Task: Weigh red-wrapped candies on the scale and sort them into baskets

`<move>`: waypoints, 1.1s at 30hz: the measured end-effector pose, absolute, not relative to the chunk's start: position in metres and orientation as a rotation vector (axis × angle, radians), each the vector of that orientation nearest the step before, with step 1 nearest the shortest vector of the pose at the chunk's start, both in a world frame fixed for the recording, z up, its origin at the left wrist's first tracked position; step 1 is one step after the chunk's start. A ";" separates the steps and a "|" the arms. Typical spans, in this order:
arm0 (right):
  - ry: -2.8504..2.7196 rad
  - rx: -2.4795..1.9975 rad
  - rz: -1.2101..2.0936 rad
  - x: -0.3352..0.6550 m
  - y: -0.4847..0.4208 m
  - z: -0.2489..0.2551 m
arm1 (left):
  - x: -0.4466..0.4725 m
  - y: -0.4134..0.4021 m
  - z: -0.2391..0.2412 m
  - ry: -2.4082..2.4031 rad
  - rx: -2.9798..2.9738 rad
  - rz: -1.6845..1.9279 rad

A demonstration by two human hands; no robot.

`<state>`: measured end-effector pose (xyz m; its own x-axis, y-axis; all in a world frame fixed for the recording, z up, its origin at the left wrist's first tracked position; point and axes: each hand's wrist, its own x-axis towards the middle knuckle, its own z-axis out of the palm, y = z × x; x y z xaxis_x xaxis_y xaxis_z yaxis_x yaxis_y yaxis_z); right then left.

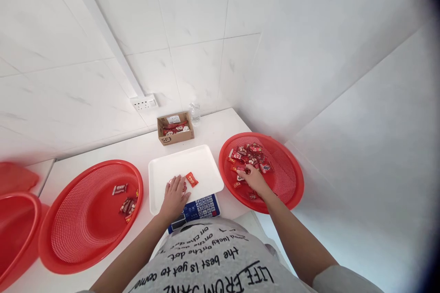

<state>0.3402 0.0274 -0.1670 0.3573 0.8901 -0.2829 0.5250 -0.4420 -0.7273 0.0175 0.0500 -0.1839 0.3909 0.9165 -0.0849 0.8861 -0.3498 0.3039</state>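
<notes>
the red basket [283, 174] at centre right could snag wrappers in its mesh; open room lies along its right side. the white tray [202, 160], centre frame, might lose packets over its low rim if nudged. the snack pile [253, 155] sits in that basket; the right hand [253, 179] narrows there, grip unclear. the left hand [174, 198] spreads over tray packets, hold uncertain, beside a small red packet [191, 179].

Tray [202, 161] between left basket [99, 213] and right basket [283, 167]; box [178, 138] behind tray; packets [192, 179] in all four.
</notes>
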 end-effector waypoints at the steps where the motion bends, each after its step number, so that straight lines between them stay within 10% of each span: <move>1: -1.181 -2.038 0.944 0.335 0.030 -0.160 | 0.017 0.048 -0.184 1.580 2.355 0.151; 16: -1.132 -1.662 1.268 0.272 0.056 -0.125 | 0.032 0.044 -0.180 1.507 2.434 0.166; 33: -1.267 -2.444 0.875 0.385 0.011 -0.189 | 0.044 0.090 -0.177 1.560 2.482 0.059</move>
<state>0.3850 0.0107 -0.1891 0.4405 0.8064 -0.3946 0.6548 -0.5893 -0.4734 0.0436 0.0898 -0.1766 0.4394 0.8950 -0.0766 0.8866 -0.4185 0.1970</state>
